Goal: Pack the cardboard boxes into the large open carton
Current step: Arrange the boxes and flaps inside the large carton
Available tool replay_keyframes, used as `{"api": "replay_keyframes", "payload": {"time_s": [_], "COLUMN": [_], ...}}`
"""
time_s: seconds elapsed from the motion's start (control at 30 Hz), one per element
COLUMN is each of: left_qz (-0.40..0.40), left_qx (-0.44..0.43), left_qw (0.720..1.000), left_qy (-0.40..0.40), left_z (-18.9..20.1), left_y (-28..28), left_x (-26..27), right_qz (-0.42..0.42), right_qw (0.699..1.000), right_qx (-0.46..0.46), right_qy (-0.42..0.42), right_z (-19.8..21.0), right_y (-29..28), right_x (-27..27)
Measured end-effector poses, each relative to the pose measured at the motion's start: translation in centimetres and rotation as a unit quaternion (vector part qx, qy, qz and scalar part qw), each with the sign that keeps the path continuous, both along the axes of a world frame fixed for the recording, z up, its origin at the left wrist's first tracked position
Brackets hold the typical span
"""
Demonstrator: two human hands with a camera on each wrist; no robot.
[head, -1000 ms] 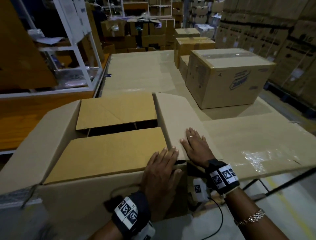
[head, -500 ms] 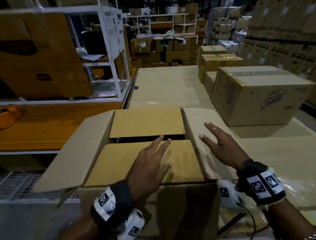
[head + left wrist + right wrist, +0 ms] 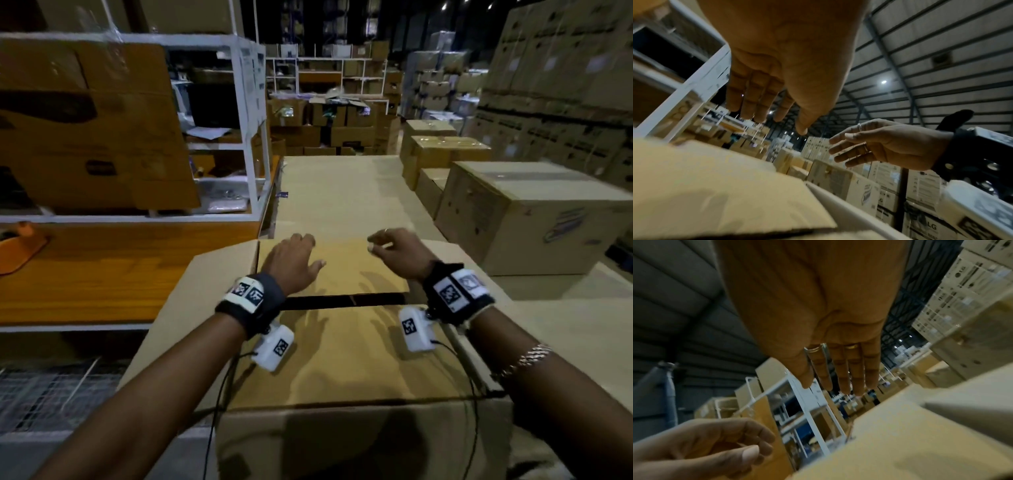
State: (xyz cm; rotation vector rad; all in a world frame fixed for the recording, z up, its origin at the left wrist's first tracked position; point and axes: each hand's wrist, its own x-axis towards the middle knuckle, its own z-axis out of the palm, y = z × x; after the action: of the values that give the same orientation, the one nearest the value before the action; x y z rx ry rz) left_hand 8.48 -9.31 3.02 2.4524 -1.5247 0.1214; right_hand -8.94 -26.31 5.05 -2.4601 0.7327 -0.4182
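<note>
Two flaps of the large carton (image 3: 342, 431) lie folded flat across its top: the far flap (image 3: 346, 270) and the near flap (image 3: 342, 356), with a dark gap (image 3: 342, 301) between them. What is packed inside cannot be seen through that gap. Side flaps stick out to left (image 3: 205, 294) and right.

Left hand (image 3: 291, 262): over the far flap near its left edge, palm down, fingertips curled toward the flap's far rim. Left wrist view shows its fingers (image 3: 756, 97) relaxed and hanging, holding nothing. Whether the palm actually touches the cardboard cannot be told.

Right hand (image 3: 397, 251): above the far flap's right end, raised clear of it, fingers loosely bent, nothing in it. Rings show on its fingers (image 3: 846, 368) in the right wrist view; those fingers are nearly straight.

Sealed box (image 3: 534, 219) with a printed logo stands on the table (image 3: 335, 198) to the right, apart from the carton. More boxes (image 3: 442, 150) stacked behind it. White shelf frame (image 3: 246, 113) to the left. An orange object (image 3: 19, 245) lies on the wooden bench (image 3: 102, 270) beside the carton.
</note>
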Motion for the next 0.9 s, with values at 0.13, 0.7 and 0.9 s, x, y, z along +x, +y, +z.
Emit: {"api": "replay_keyframes", "payload": {"time_s": [0.13, 0.7, 0.9], "left_qz": [-0.028, -0.054, -0.029], "left_qx": [0.157, 0.235, 0.179], "left_qw": [0.984, 0.970, 0.983], "left_qy": [0.074, 0.017, 0.010], "left_z": [-5.2, -0.9, 1.9], "left_y": [-1.8, -1.7, -6.5], "left_x": [2.2, 4.0, 8.0], "right_qz": [-0.025, 0.058, 0.011], "right_qw": [0.991, 0.969, 0.992], "right_qx": [0.021, -0.097, -0.062], "right_qy": [0.127, 0.222, 0.113], "right_z": [-5.4, -4.5, -2.3], "right_y": [-0.4, -3.5, -7.4], "right_x": [1.9, 1.8, 8.1]}}
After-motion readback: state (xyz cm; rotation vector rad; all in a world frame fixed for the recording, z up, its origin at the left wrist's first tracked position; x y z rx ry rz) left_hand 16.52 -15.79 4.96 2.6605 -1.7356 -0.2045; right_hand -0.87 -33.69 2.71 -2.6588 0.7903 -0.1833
